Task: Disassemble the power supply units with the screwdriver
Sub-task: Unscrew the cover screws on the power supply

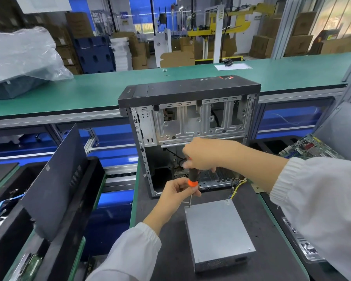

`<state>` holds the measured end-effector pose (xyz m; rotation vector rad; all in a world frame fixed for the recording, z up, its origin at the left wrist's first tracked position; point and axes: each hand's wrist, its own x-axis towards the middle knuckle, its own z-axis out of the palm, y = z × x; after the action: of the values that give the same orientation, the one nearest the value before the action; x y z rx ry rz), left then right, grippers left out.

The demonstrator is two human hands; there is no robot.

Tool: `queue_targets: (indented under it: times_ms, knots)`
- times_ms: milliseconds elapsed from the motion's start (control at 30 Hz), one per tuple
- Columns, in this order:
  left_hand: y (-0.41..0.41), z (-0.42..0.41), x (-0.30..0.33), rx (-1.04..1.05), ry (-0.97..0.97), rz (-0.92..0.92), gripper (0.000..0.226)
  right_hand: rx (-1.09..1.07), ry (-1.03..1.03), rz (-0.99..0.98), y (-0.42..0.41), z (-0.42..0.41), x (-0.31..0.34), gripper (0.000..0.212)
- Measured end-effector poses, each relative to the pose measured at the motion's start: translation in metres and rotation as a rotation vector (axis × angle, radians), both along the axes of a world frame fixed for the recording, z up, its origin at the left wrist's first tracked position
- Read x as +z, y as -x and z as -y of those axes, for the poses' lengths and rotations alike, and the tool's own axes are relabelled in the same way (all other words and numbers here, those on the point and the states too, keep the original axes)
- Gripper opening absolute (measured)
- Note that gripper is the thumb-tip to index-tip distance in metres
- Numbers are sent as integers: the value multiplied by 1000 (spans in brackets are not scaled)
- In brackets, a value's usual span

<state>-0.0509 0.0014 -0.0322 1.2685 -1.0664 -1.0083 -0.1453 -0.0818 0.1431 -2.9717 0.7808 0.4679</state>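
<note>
Just in front of the open computer case [188, 122], a grey power supply unit [217, 232] lies flat on the dark mat [267, 230]. At the unit's far left corner a screwdriver [192, 179] stands nearly upright, tip on the lid. Above the unit, the right hand [203, 155] wraps its curled fingers round the top of the black handle. The left hand [177, 192] pinches the orange collar and shaft lower down. Coloured wires [236, 185] trail from the unit's far side toward the case.
</note>
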Motion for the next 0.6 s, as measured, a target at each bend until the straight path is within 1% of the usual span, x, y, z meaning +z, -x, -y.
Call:
queue_targets:
  times_ms: [33,100,133,167,267,333,367,433,467,533,600]
  knots:
    - [-1,0,0,6,5,-4,14,27,-80,-30,1,2,3,15]
    - [-2,1,1,12,11,-5,12,92,-206,-78,1,4,8,47]
    - [-2,1,1,14,12,-1,11,78,-214,-69,1,5,10,55]
    - [-2,1,1,15,12,3,9,55,-201,-46,1,4,11,59]
    - [-2,0,0,14,11,16,10,-49,-54,6,1,0,8,62]
    - [-1,0,0,16,14,17,10,-74,-9,34,0,-2,1,57]
    - [-1,0,0,14,18,9,10,-72,-19,31,-1,-2,-1,50]
    - [-2,0,0,14,29,-5,10,-6,-75,-22,-2,1,0,25]
    - [-2,0,0,16,33,-7,11,45,-130,-54,-2,2,3,24]
    - [-2,0,0,15,38,-15,13,115,-227,-79,-2,5,9,49]
    - [0,0,0,9,44,-34,12,66,-187,-31,-2,4,10,58]
